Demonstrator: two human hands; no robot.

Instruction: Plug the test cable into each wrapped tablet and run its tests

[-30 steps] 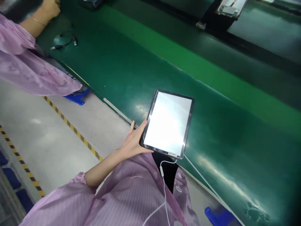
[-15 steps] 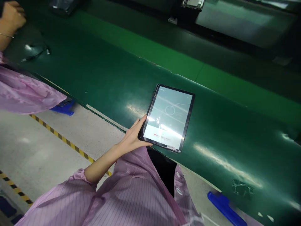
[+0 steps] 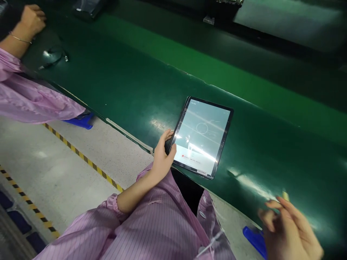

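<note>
A dark-framed tablet point(image 3: 202, 135) lies on the green conveyor belt point(image 3: 130, 83), its screen dim with a circle and lines on it. My left hand point(image 3: 162, 155) grips the tablet's lower left edge, thumb on the screen side. My right hand point(image 3: 287, 227) is at the lower right corner, raised above the belt edge, blurred, fingers bent with a small pale thing at the fingertips that I cannot make out.
A co-worker in a pink striped sleeve point(image 3: 32, 97) sits at the upper left, a closed hand point(image 3: 31, 18) on the belt beside a cable point(image 3: 52, 57). Blue brackets point(image 3: 80, 121) hang under the belt edge. Yellow-black floor tape point(image 3: 81, 159) runs alongside.
The tablet screen went from bright white to dim. The white cable below it is gone from view. My left hand closed round the edge. My right hand came into view.
</note>
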